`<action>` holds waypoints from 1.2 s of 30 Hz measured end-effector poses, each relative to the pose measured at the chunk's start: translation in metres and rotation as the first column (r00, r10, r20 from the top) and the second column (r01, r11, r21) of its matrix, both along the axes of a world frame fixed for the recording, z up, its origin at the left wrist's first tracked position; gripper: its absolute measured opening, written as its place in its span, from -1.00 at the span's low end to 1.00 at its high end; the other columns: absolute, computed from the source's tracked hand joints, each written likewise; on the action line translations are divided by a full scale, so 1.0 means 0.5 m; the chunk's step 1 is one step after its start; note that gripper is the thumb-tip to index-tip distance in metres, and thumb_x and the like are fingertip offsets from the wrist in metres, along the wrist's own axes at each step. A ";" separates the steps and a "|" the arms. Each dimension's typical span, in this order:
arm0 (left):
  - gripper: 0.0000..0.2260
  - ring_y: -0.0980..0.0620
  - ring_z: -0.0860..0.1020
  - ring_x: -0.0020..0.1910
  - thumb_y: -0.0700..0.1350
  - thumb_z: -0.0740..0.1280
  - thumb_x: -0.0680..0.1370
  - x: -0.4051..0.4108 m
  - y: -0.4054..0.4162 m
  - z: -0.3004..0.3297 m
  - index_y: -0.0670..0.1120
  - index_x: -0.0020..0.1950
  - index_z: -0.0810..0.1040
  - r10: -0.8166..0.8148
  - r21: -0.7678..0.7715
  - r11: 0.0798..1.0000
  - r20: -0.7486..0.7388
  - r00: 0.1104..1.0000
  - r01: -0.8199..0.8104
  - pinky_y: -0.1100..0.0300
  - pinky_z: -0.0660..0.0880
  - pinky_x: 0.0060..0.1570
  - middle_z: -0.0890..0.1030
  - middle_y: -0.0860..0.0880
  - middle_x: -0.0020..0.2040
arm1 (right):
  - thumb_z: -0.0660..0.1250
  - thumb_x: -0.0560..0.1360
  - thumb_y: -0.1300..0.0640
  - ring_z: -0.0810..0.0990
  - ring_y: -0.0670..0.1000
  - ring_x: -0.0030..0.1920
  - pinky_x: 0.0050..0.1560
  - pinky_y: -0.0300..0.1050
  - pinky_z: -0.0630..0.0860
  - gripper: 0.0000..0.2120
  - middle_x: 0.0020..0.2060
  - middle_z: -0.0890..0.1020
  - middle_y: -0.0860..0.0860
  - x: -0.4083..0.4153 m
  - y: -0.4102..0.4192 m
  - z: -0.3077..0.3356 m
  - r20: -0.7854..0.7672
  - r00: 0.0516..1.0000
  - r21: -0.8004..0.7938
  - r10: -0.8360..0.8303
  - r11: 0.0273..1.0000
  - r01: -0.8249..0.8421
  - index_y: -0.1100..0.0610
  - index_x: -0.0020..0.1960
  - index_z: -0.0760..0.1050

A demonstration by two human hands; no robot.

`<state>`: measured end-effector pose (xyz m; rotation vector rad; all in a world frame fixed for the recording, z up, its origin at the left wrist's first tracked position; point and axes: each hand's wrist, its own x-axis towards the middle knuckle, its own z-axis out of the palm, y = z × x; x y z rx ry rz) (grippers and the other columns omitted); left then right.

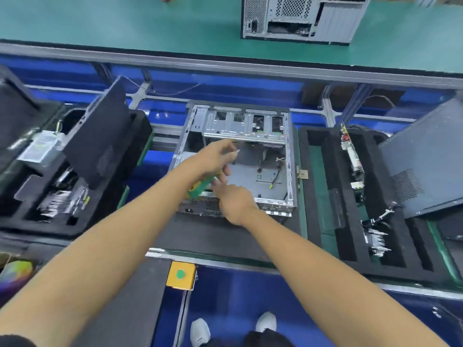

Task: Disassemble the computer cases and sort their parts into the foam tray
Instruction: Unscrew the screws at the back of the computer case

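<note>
An open grey computer case (260, 171) lies on its side on the conveyor in front of me, its inside mostly bare metal with a few loose cables. My left hand (215, 159) reaches over the case's left part and grips a green screwdriver handle (200, 187), its fingers curled. My right hand (234, 204) is at the case's near edge, fingers pointing towards the screwdriver; the blur hides whether it touches the tool. A black foam tray (325, 196) to the right of the case holds a circuit board, cables and a heatsink. A second foam tray (50, 186) to the left holds parts too.
A dark side panel (426, 161) leans on the right tray, another panel (100, 136) on the left tray. A closed grey case (300, 18) stands on the far green bench. A yellow box with a green button (181, 274) sits at the conveyor's near rail. My shoes show below.
</note>
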<state>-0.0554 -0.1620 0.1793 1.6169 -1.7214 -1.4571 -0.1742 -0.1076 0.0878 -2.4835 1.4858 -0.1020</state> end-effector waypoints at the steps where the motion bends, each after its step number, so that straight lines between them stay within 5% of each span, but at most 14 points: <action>1: -0.87 -0.03 0.52 -0.54 -0.04 0.20 0.73 0.036 0.024 -0.018 -0.06 0.22 0.42 0.065 -0.028 0.998 0.002 0.998 -0.065 0.20 0.42 -0.56 0.51 -0.17 -0.31 | 0.22 0.53 0.29 0.58 0.25 0.07 -0.16 0.00 0.29 -0.44 0.18 0.57 0.15 -0.002 0.001 0.000 0.004 1.000 0.021 0.003 1.000 -0.003 0.05 0.50 0.24; 8: -0.87 0.05 0.29 -0.56 0.03 0.19 0.72 0.144 0.210 -0.149 0.00 0.07 0.33 0.389 -0.009 0.920 -0.118 0.914 -0.393 0.26 0.22 -0.55 0.47 -0.05 -0.39 | 0.16 0.59 0.20 0.57 0.19 0.14 0.06 0.05 0.49 -0.58 0.24 0.55 0.05 -0.011 -0.015 0.001 0.000 0.998 0.132 0.062 0.989 -0.061 -0.02 0.42 0.29; 14: -0.94 0.01 0.46 -0.44 -0.18 0.16 0.69 0.121 0.298 -0.239 -0.03 0.08 0.35 0.277 0.033 0.961 -0.059 0.959 -0.275 0.18 0.39 -0.53 0.53 -0.09 -0.24 | 0.28 0.56 0.13 0.58 0.20 -0.05 -0.10 0.04 0.48 -0.62 0.08 0.57 0.09 -0.011 -0.031 -0.002 -0.061 0.987 0.136 0.150 0.981 -0.140 0.06 0.33 0.28; 20: -0.87 0.06 0.49 -0.46 -0.18 0.13 0.73 0.103 0.298 -0.289 -0.11 0.27 0.36 0.392 0.200 0.908 -0.096 0.915 -0.368 0.16 0.52 -0.51 0.58 -0.13 -0.15 | 0.29 0.56 0.12 0.53 0.15 -0.15 -0.22 -0.01 0.37 -0.58 -0.13 0.44 -0.03 -0.013 -0.043 -0.002 -0.067 0.981 0.117 0.184 0.977 -0.176 0.01 0.35 0.22; 26: -0.69 0.05 0.47 -0.49 -0.21 0.10 0.73 0.098 0.294 -0.307 -0.06 0.47 0.34 0.379 0.143 0.920 -0.071 0.923 -0.366 0.22 0.37 -0.56 0.68 -0.09 -0.15 | 0.29 0.55 0.12 0.50 0.13 -0.17 -0.22 -0.03 0.34 -0.58 -0.08 0.46 -0.03 -0.015 -0.044 -0.017 -0.045 0.984 0.108 0.174 0.980 -0.168 -0.06 0.30 0.17; 36: -0.70 0.03 0.45 -0.44 -0.21 0.10 0.72 0.088 0.275 -0.316 -0.06 0.46 0.34 0.369 0.107 0.926 -0.072 0.927 -0.361 0.20 0.37 -0.52 0.68 -0.10 -0.15 | 0.29 0.56 0.12 0.50 0.12 -0.15 -0.19 -0.04 0.34 -0.64 0.05 0.58 0.07 -0.020 -0.047 -0.022 -0.019 0.983 0.088 0.182 0.980 -0.180 0.03 0.29 0.25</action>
